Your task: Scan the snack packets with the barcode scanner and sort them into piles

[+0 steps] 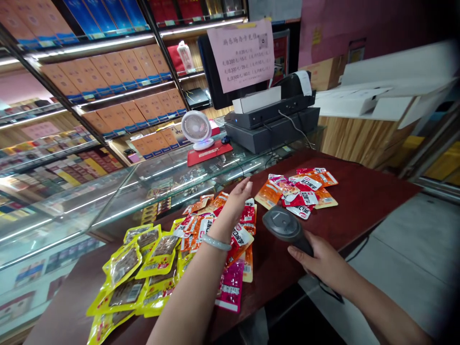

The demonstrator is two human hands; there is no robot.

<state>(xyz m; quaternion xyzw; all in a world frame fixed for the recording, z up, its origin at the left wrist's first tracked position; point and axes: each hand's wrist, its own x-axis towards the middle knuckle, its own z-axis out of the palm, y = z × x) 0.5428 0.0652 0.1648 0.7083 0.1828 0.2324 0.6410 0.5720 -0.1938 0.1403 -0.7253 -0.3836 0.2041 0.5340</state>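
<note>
- Right hand (319,260) grips handheld barcode scanner (284,226).
- Left hand (240,192) open, apparently empty.
- Smaller snack-packet pile (301,190) set apart; larger mixed pile (163,250) left.

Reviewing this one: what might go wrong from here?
The left hand extends across glossy red-and-orange plastic packets; its pale rounded bracelet might drag some. The overlapping yellow plastic packets could slide if the left forearm brushes them. The dark handheld scanner in the right hand might bump the smaller packet pile ahead.
</note>
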